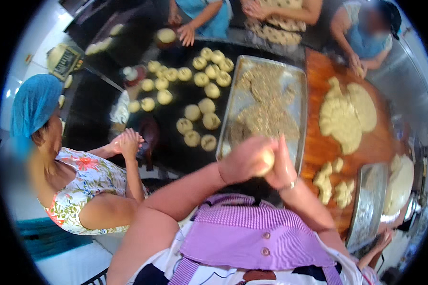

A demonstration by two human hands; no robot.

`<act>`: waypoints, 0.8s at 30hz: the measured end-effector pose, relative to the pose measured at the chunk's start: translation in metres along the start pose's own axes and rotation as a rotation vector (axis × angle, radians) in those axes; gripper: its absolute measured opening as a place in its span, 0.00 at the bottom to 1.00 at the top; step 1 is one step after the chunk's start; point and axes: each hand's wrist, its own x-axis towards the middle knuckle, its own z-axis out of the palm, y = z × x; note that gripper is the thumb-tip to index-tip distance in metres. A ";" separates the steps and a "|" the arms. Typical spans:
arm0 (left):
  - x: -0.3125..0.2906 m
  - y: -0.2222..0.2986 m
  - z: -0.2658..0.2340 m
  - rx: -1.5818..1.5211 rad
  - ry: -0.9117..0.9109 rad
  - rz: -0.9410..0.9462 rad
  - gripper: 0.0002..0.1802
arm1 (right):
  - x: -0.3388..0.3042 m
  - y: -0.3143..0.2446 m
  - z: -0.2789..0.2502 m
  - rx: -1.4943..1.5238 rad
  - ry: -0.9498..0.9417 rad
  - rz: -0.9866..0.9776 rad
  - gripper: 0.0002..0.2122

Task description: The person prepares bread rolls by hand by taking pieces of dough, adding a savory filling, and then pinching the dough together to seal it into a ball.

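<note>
My left hand (pixel 245 160) is closed around a small pale dough ball (pixel 267 159). Pressed against the ball's other side is my right hand (pixel 282 167), its fingers pointing up and away from me. Both hands meet in front of my chest at the near edge of a large metal tray (pixel 295 83). A crumbly brown filling (pixel 264 116) lies spread and heaped in that tray. Left of it, several round filled dough pieces (pixel 210 121) with dark marks on top sit on the dark table (pixel 171 147). My fingers partly hide the ball.
On the wooden board (pixel 314 128) to the right lie a big dough slab (pixel 342 118) and small dough lumps (pixel 324 183). A second metal tray (pixel 366 204) stands at its near right. A co-worker in a blue hairnet (pixel 35 102) is close on my left; others work across the table.
</note>
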 end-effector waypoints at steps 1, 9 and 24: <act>0.009 0.006 -0.012 0.057 -0.102 -0.124 0.37 | 0.002 -0.002 0.001 -0.010 -0.009 0.000 0.31; 0.002 0.028 0.019 0.159 0.204 -0.087 0.20 | -0.010 0.024 0.011 0.082 0.104 -0.189 0.20; -0.023 -0.106 -0.113 0.434 0.994 -0.483 0.21 | -0.029 0.018 -0.073 -0.636 0.423 -0.230 0.34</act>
